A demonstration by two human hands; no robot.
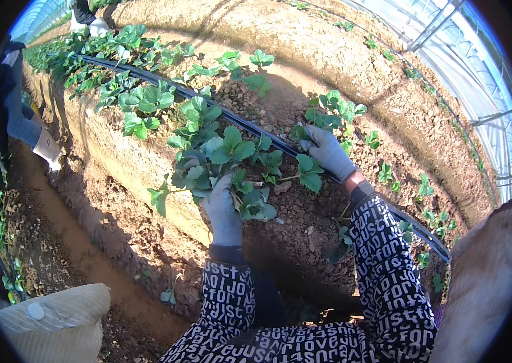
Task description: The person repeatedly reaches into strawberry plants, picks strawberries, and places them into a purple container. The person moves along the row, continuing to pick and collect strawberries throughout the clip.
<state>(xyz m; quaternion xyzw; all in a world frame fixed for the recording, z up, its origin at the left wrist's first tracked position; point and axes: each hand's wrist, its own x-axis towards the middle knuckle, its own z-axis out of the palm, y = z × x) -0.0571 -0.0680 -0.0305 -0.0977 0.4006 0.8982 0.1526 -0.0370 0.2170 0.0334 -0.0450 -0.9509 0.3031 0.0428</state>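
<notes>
My left hand [225, 209], in a light grey glove, is closed around a bunch of strawberry plants [199, 174] with broad toothed leaves, above the near edge of a raised soil bed. Leaves hide part of its fingers. To the right, my right hand [328, 152], gloved alike, has a green strawberry leaf [299, 133] between thumb and fingers, just beyond the black drip irrigation tape [246, 125]. Leafy strawberry plants [335, 109] stand in the soil beside that hand. A single leaf on a stem [310, 172] lies between my two hands.
A sunken path [74, 236] runs along the bed's left side. A person's leg in a pale boot [48, 147] stands there. Another person [85, 18] is at the far end. Beyond lies a second soil bed [283, 41], then the greenhouse's metal frame [437, 22].
</notes>
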